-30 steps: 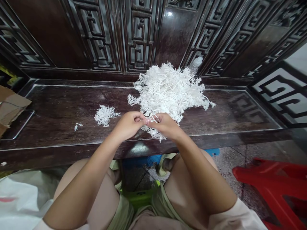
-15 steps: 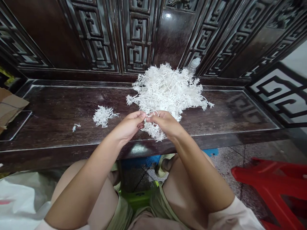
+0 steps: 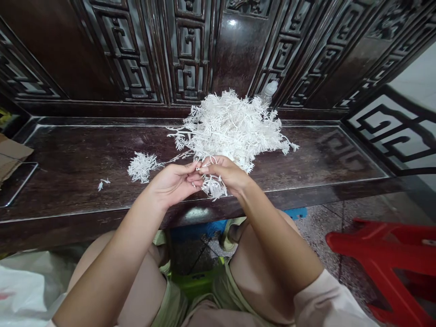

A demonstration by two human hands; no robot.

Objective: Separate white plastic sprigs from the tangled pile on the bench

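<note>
Head view: hands [image 3: 172, 183] [image 3: 225, 174] pinching white strands [image 3: 199, 169] at dark wooden bench [image 3: 78, 159] — carved panels [image 3: 190, 50] behind, red stool [image 3: 378, 254], speckled floor [image 3: 318, 227].

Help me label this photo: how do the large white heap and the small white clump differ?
The large heap is tall and broad; the small clump is low and compact. The large heap sits before a bottle; the small clump lies farther left. Both are white, with frayed, spiky ends.

On the desk [image 3: 327, 168] before us, we have the main heap [image 3: 235, 122], with the bottle [image 3: 270, 91] behind it. To our left lie the smaller heap [image 3: 142, 167], then the scraps [image 3: 103, 184], then the cardboard [image 3: 12, 156]; the stool [image 3: 381, 254] stands on the floor [image 3: 318, 222] to our right.
</note>
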